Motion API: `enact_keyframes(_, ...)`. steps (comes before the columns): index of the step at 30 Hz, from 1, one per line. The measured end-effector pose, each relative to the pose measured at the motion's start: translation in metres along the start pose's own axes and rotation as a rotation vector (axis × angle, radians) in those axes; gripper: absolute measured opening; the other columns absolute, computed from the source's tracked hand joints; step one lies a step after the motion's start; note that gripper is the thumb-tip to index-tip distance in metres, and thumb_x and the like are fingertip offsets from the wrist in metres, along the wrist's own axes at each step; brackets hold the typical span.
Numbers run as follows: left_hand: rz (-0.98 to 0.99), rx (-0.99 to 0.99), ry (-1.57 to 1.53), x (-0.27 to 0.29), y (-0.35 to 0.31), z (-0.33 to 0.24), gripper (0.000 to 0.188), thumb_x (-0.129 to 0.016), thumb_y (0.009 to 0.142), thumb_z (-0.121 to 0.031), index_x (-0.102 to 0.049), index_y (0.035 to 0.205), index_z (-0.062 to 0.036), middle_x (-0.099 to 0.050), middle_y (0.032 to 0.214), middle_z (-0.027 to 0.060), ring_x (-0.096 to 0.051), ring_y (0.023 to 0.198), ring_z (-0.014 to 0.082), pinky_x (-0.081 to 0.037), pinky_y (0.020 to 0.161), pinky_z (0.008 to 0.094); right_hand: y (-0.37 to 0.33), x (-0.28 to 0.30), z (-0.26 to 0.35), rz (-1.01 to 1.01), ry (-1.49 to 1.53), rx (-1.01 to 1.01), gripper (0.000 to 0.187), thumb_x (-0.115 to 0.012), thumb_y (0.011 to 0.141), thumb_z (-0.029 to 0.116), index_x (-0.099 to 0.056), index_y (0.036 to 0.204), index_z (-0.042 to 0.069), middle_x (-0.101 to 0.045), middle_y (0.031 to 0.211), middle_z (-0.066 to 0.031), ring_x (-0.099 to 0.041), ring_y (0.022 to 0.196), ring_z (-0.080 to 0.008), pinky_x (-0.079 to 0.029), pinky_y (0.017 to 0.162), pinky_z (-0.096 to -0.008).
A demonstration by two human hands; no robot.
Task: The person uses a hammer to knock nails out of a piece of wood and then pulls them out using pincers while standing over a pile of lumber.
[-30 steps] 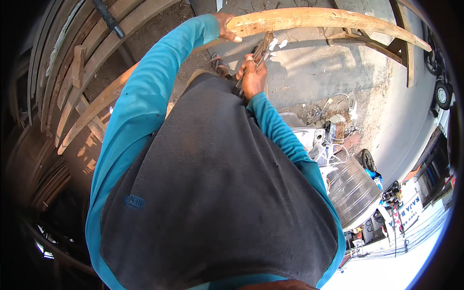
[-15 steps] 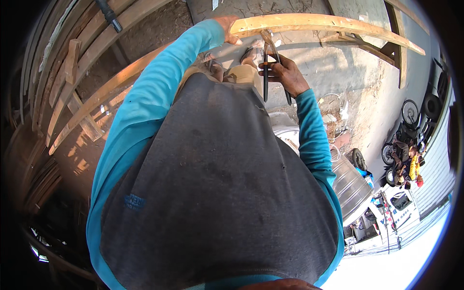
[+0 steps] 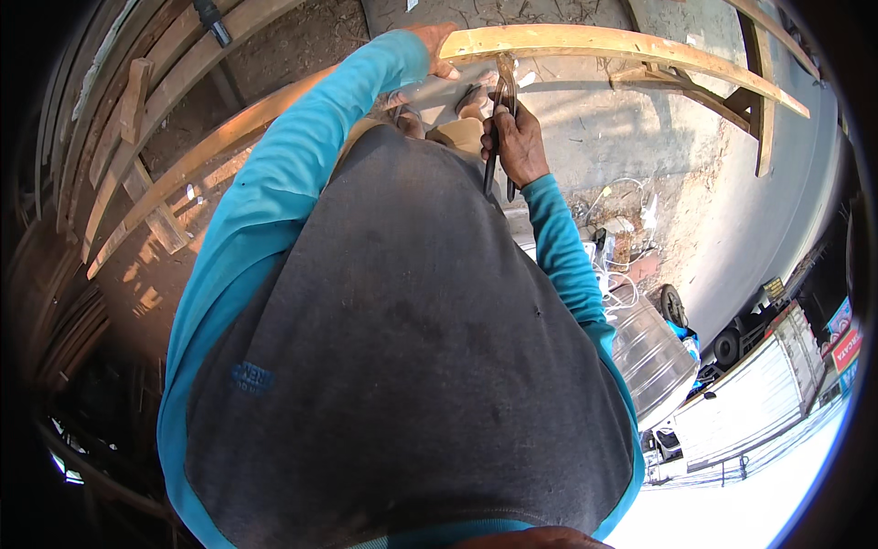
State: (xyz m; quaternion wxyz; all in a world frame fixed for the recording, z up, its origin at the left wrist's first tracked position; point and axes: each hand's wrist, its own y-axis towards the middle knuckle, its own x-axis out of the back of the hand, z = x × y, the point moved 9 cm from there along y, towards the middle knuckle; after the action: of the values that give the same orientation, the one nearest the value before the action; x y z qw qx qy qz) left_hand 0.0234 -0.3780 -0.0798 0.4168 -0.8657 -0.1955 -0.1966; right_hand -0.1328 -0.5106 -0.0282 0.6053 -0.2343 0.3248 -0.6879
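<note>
- Wooden plank (image 3: pixel 585 41): lies crosswise in front of the person, from the middle left of the view, beneath the left sleeve, to the upper right; it looks bowed, but the lens bends straight edges too.
- Left arm in a turquoise sleeve (image 3: pixel 302 165): stretched well forward, elbow out to the side, forearm slanting up and inward across the plank.
- Right arm in a turquoise sleeve (image 3: pixel 560 229): held lower and nearer the body, elbow bent by the person's side, forearm rising and leaning slightly inward to the wrist.
- Pincers (image 3: pixel 506 84): nearly upright in the view, head up at the plank's near edge, to the right of the left hand; the two handles point back toward the body with only a narrow gap between them. What the jaws bite on, if anything, cannot be told.
- Right hand (image 3: pixel 519 151): curled round the pincers' handles, thumb uppermost along them, fingers wrapped and partly hidden, back of the hand turned outward.
- Left hand (image 3: pixel 437 46): clasped across the plank, thumb at the near edge, fingers over the far edge, wrist just beside the wood.
</note>
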Motion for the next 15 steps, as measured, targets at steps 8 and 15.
enact_keyframes(8, -0.08, 0.05, 0.182, 0.002, -0.014, -0.01, 0.073, -0.082, 0.081, -0.042, -0.047, 0.139, -0.0164, -0.068, 0.123, 0.0161, -0.063, 0.116, 0.0382, -0.05, 0.095, 0.0501, 0.004, 0.028, 0.009, 0.212, -0.077, 0.05, 0.04, -0.047, 0.104, 0.027, -0.054, 0.122, -0.007, -0.068, 0.103, -0.0141, -0.072, 0.09, -0.022, -0.06, 0.081, -0.0344)
enact_keyframes(15, -0.082, 0.016, 0.156, 0.0, -0.005, -0.011, 0.082, -0.084, 0.077, -0.046, -0.043, 0.142, -0.0157, -0.068, 0.119, 0.0183, -0.063, 0.115, 0.04, -0.049, 0.096, 0.0515, 0.006, 0.013, -0.007, 0.314, 0.327, -0.151, 0.032, -0.051, 0.104, 0.027, -0.058, 0.117, -0.001, -0.052, 0.078, -0.004, -0.05, 0.061, -0.0147, -0.046, 0.054, -0.0314)
